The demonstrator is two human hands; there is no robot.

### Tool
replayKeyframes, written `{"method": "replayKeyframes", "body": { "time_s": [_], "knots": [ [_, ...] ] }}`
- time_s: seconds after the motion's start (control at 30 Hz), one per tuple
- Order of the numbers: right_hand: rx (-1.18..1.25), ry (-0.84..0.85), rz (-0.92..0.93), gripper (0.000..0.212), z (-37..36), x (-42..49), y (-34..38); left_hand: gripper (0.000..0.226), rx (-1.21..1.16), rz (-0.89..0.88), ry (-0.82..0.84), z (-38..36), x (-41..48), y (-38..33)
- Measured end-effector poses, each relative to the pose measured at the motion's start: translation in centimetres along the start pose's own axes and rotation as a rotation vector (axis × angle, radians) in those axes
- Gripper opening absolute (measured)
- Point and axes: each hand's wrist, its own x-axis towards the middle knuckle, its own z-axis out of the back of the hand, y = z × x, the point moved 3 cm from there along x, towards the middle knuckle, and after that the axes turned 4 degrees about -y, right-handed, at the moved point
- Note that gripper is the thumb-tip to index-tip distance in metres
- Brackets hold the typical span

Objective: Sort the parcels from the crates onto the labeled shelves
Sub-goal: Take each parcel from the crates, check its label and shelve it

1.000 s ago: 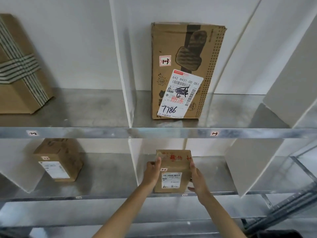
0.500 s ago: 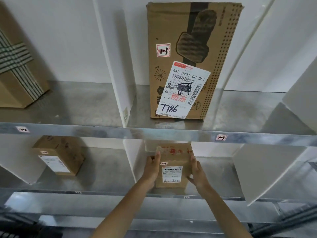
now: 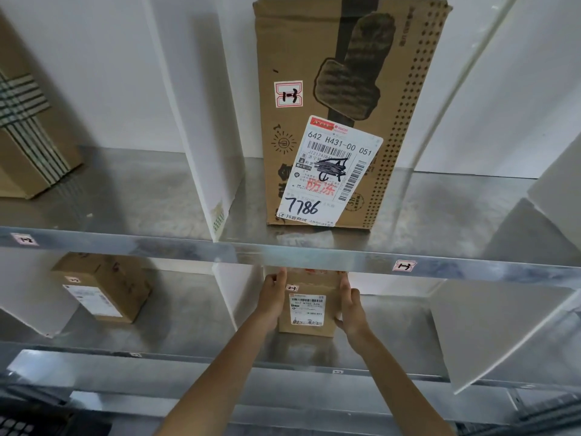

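A small brown parcel (image 3: pixel 309 306) with a white shipping label stands upright on the lower metal shelf (image 3: pixel 393 350), in the middle compartment. My left hand (image 3: pixel 273 295) holds its left side and my right hand (image 3: pixel 350 305) holds its right side, fingers along the box. Its top is hidden behind the front rail of the upper shelf (image 3: pixel 314 258). On the upper shelf a tall cardboard parcel (image 3: pixel 342 111) marked 7786 stands upright above it.
White divider panels (image 3: pixel 201 121) split both shelves into compartments. Another small parcel (image 3: pixel 100 286) sits in the lower left compartment, and a striped-taped box (image 3: pixel 28 133) on the upper left. Small tags (image 3: pixel 404 265) mark the shelf rails. A leaning white panel (image 3: pixel 490 332) stands right.
Both hands have pushed the small parcel further back into the lower compartment, so its top now hides behind the upper rail. My view has moved closer to the shelves.
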Motion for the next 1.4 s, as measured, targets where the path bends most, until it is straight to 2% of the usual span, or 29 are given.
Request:
{"method": "replayKeyframes", "body": {
  "time_s": [0.2, 0.3, 0.43, 0.53, 0.67, 0.73, 0.83, 0.97, 1.1, 1.23, 1.4],
  "knots": [
    [-0.020, -0.008, 0.034, 0.044, 0.1, -0.2, -0.1, 0.046, 0.057, -0.058, -0.016, 0.0, -0.7, -0.1],
    [-0.069, -0.029, 0.039, 0.047, 0.1, -0.3, 0.2, 0.045, 0.169, -0.088, -0.055, 0.1, -1.0, -0.5],
    [-0.176, -0.036, 0.067, 0.053, 0.4, -0.5, 0.2, 0.048, 0.308, -0.254, -0.145, 0.3, -2.0, -2.0],
    [-0.277, -0.059, 0.076, 0.065, 0.9, -0.9, 0.4, 0.034, 0.454, -0.444, -0.189, 0.3, -2.7, -3.2],
    [-0.399, -0.048, 0.090, 0.074, 1.4, -1.4, 1.3, 0.015, 0.553, -0.570, -0.155, 0.0, -3.5, -4.2],
    [-0.315, 0.020, 0.067, 0.071, 1.4, -1.8, 1.6, 0.014, 0.558, -0.585, -0.152, 0.0, -3.7, -4.3],
    [-0.211, 0.104, -0.012, 0.072, 1.8, -2.4, 1.5, 0.032, 0.587, -0.546, -0.141, 0.1, -3.8, -4.3],
    [-0.191, 0.109, -0.046, 0.067, 2.9, -3.4, 0.4, 0.036, 0.603, -0.573, -0.127, 0.2, -4.4, -3.8],
    [-0.207, 0.076, -0.030, 0.065, 3.0, -4.4, -1.9, 0.040, 0.590, -0.621, -0.142, 0.5, -5.6, -2.0],
    [-0.270, 0.091, -0.092, 0.063, 2.5, -4.8, -5.0, 0.054, 0.534, -0.574, -0.189, 1.0, -7.4, 0.2],
    [-0.338, 0.211, -0.075, 0.052, 0.6, -5.2, -7.8, 0.051, 0.499, -0.612, -0.259, 1.1, -10.4, 3.7]
  ]
}}
